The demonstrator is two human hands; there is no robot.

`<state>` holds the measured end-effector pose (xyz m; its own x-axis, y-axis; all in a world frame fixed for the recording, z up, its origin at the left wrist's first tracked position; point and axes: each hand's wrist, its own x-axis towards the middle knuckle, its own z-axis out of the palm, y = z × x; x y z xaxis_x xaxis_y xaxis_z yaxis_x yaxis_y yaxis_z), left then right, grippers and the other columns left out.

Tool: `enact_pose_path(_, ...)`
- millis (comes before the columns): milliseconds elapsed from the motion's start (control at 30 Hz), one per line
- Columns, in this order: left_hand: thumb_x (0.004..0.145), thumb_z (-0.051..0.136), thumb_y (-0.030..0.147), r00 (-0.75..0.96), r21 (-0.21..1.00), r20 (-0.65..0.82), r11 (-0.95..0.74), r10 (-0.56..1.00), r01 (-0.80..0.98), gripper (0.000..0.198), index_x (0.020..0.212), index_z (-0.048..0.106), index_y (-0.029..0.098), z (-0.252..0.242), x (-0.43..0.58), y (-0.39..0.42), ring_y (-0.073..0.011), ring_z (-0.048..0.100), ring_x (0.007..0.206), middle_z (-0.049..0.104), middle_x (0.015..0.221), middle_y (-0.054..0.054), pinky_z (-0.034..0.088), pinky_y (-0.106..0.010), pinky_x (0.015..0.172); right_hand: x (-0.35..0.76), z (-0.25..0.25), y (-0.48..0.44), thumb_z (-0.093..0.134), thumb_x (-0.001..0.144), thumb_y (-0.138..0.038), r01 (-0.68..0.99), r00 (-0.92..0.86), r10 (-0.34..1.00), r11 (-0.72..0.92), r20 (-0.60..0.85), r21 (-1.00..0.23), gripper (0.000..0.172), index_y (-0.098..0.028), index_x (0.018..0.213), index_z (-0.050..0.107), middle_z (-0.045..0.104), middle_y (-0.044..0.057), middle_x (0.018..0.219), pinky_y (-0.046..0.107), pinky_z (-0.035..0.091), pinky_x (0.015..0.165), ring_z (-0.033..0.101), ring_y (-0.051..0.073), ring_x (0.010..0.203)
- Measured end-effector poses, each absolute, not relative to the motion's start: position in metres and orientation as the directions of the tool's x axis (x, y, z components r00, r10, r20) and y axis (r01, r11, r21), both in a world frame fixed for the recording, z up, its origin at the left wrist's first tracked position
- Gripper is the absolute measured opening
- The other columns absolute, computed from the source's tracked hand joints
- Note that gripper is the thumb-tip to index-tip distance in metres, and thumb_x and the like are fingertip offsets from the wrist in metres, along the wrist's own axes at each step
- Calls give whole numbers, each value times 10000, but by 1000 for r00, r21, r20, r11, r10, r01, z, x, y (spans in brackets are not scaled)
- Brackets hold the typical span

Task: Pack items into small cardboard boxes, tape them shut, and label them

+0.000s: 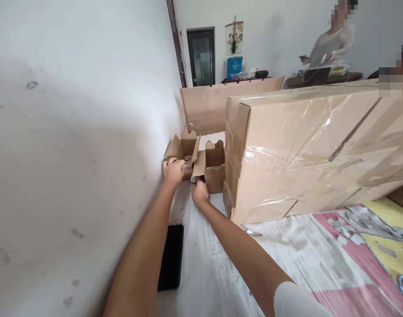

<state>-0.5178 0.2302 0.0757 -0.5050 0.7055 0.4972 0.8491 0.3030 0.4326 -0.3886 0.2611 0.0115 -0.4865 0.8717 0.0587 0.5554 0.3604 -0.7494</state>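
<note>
My left hand (174, 171) rests at the near rim of a small open cardboard box (188, 143) beside the wall, its fingers curled over the edge. A second open cardboard box (214, 179) stands just to the right, its flaps raised. Below that box's left flap is my right hand (200, 192), with the fingers closed and partly hidden. A small blue and yellow object (193, 178) shows at its fingertips; its kind is too small to make out.
A black tablet or large phone (171, 257) lies under my left forearm. Large taped cardboard boxes (303, 154) form a wall on the right, and a cardboard panel (217, 105) stands behind. The white wall (89, 154) borders the left. A person (330, 48) stands farther back.
</note>
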Motion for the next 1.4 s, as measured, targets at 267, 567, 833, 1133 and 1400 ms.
enact_pose_path(267, 892, 454, 142, -515, 432, 714, 279, 474, 857, 316, 1011, 730, 238, 58, -400, 109, -264, 559, 1121, 765, 1117, -70, 423, -424, 1050, -312, 12, 178, 440, 902, -79, 158, -574, 760, 468, 305, -869, 587, -204, 1459, 580, 542, 79, 1545, 394, 396, 1209, 486, 209, 1448)
enact_pose_path(567, 872, 503, 263, -587, 647, 762, 315, -273, 694, 181, 769, 652, 256, 48, -203, -48, -266, 635, 934, 660, 854, -59, 528, -512, 951, -33, -2, 87, 682, 868, -385, -197, -446, 895, -102, -4, -975, 212, -236, 989, 770, 740, 84, 1015, 374, 589, 645, 664, 202, 695)
enact_pose_path(833, 776, 406, 176, -792, 786, 576, -129, -201, 605, 128, 674, 377, 247, 76, -135, -29, -271, 631, 1264, 662, 1219, -54, 488, -535, 1113, 173, 125, 166, 698, 764, -253, -411, 55, 922, 371, 384, -833, 51, -280, 803, 716, 633, 50, 854, 335, 457, 553, 599, 181, 648)
enact_pose_path(1133, 848, 590, 232, -841, 804, 462, -532, 280, 264, 213, 662, 494, 190, 0, -74, 19, -356, 454, 1460, 471, 1596, -59, 463, -539, 1138, 157, 177, 195, 626, 887, -276, -50, -769, 593, 316, 238, -947, 119, -249, 879, 742, 726, 34, 1012, 325, 541, 682, 683, 216, 840)
enact_pose_path(1400, 897, 648, 317, -851, 863, 427, -418, 306, 283, 105, 862, 613, 224, -8, -76, 7, -321, 297, 1552, 303, 1685, -48, 425, -488, 1183, 135, 158, 194, 569, 974, -348, 173, -944, 282, 865, 171, -471, 278, -286, 1189, 734, 622, 85, 1440, 487, 523, 1028, 618, 328, 1284)
